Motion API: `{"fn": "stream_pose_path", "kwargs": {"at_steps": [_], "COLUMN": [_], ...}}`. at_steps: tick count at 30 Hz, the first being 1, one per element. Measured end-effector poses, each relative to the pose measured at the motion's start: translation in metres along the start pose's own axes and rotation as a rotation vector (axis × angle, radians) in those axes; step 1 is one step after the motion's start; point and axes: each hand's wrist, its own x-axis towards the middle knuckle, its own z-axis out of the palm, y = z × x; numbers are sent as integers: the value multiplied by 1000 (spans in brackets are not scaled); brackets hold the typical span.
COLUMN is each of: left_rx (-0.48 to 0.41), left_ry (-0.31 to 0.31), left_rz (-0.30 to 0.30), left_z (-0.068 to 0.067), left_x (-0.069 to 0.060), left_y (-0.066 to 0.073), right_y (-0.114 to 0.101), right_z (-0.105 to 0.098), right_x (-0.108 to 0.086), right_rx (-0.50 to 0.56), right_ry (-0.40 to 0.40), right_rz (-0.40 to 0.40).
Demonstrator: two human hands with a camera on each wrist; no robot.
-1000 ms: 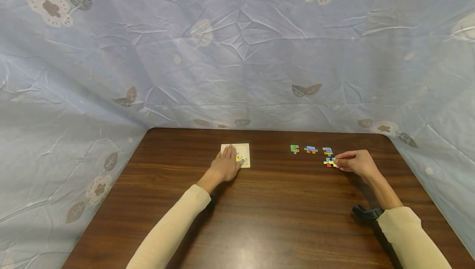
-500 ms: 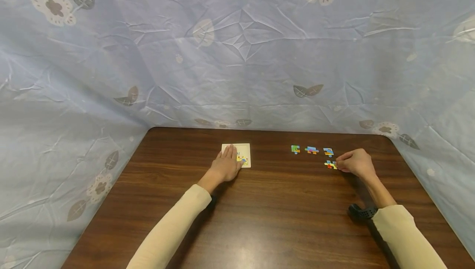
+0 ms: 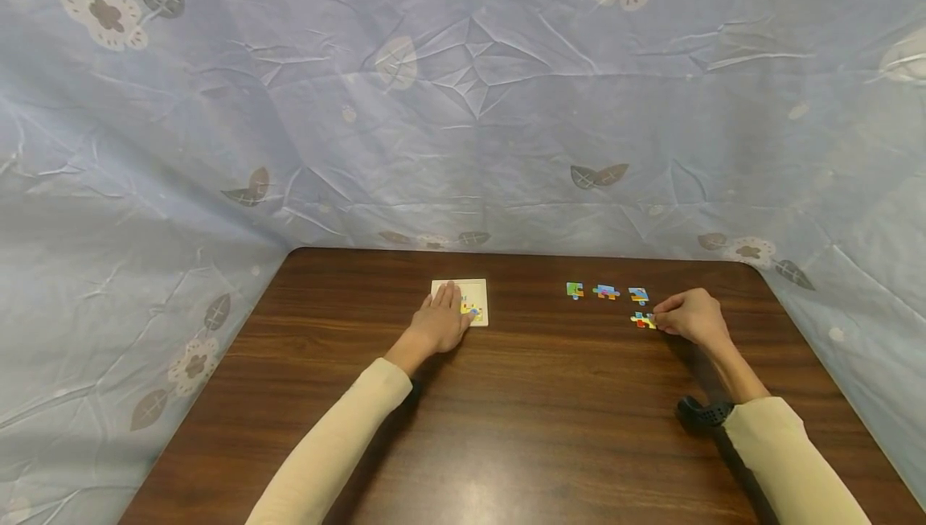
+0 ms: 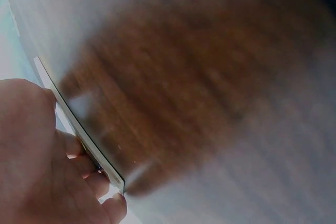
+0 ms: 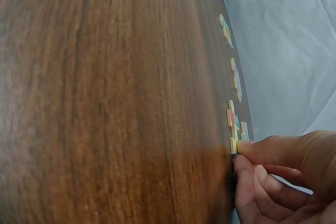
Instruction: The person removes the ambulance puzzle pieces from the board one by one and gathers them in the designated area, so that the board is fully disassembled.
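My left hand (image 3: 436,328) rests on a small, pale square puzzle board (image 3: 475,291), its fingers straight and covering the left part. Yellow and blue printing shows by the thumb. In the left wrist view the board (image 4: 86,139) appears edge-on beside the fingers. At the right, my right hand (image 3: 696,317) pinches the near edge of a yellow, red and blue puzzle piece (image 3: 641,321) between thumb and fingers. The right wrist view shows this puzzle piece (image 5: 233,129) at or just above the tabletop; which of these I cannot tell.
A green puzzle piece (image 3: 575,290), a blue puzzle piece (image 3: 606,292) and another blue-and-orange puzzle piece (image 3: 639,295) lie in a row toward the far edge of the brown wooden table (image 3: 535,396). A floral grey-blue cloth (image 3: 521,147) hangs behind and at both sides.
My right hand has shifted slightly, and the puzzle piece it pinches sits a little lower, farther from the blue-and-orange piece. The left hand and the board have stayed in place.
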Motion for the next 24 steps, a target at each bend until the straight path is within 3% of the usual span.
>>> {"fn": "stream_pose_path", "kwargs": {"at_steps": [6,11,16,24], "left_rx": [17,40,10,-5], "left_ry": [6,25,54,99], "left_rz": [6,3,5,18], "left_z": [-2,-4,-2,-2], "left_x": [1,1,-2,-10], "left_y": [1,1,-5,-21], "right_y": [-13,-53,-100,-157], "right_z": [-9,-7,9,46], "right_x": [0,1,4,12], "right_rx": [70,65,22,81], "right_ry": [45,73,68,-29], "right_rz": [-63,-155,-263,-415]}}
